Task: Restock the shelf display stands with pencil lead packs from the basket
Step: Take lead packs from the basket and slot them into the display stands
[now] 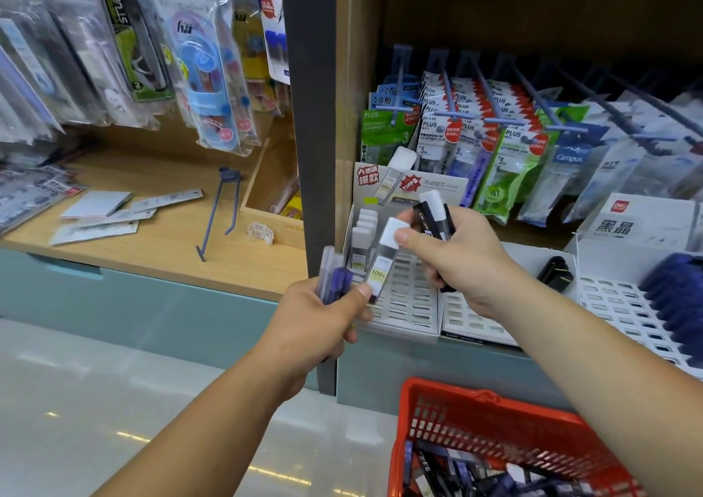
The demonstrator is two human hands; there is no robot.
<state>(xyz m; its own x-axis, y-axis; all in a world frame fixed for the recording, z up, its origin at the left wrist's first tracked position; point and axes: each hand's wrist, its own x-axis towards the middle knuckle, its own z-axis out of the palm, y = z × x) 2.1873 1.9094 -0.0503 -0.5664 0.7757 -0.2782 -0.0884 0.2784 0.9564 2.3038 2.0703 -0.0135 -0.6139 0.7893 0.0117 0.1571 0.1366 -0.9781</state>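
Nearest the camera, at the lower right, stands the red basket [483,397], with a jumble of dark and blue lead packs [475,470] in its bottom. Above it both forearms reach toward the shelf.

The left hand [319,325] is curled round a small bundle of blue packs [334,276] that stand upright in the fist, and its thumb presses the lower end of a clear white-capped pack [382,264]. The right hand [460,260] wraps its fingers round a black pack [433,211] with a white stripe, while its thumb rests on the clear pack's cap. That pack is thus held between the two hands, tilted, just over the near-left slotted stand [407,299]. A row of matching white-capped packs [363,230] fills the stand's far-left column. Most of its other slots are bare. A lone black case [555,272] lies on the next stand [468,318] to the right.

The packs look light, stiff and smooth-sided, so they would likely slip when several are held in one fist. The cap seems the weak point and may pull off. A pinch across the long flat sides of the body, near the middle, should give better control when feeding one into a slot.
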